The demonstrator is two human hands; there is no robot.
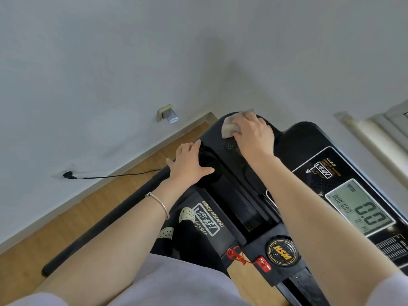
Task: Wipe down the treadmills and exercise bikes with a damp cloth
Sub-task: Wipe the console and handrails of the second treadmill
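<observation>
White walls (110,62) and wood floor (106,195) back a black treadmill console (298,133), head view. Beyond the display (362,208), at the console's far corner, the right hand (254,135) curls over a beige cloth (229,128) and presses it down, the cloth mostly under the fingers. The left hand (189,164) rests flat nearer the display, fingers spread, holding nothing. Step: wiping the console top; next, probably a sweep toward the display.

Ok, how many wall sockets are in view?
2. The covered socket is on the wall just left of the cloth; the other socket, further left, has a black plug in it. Others may be hidden.
</observation>
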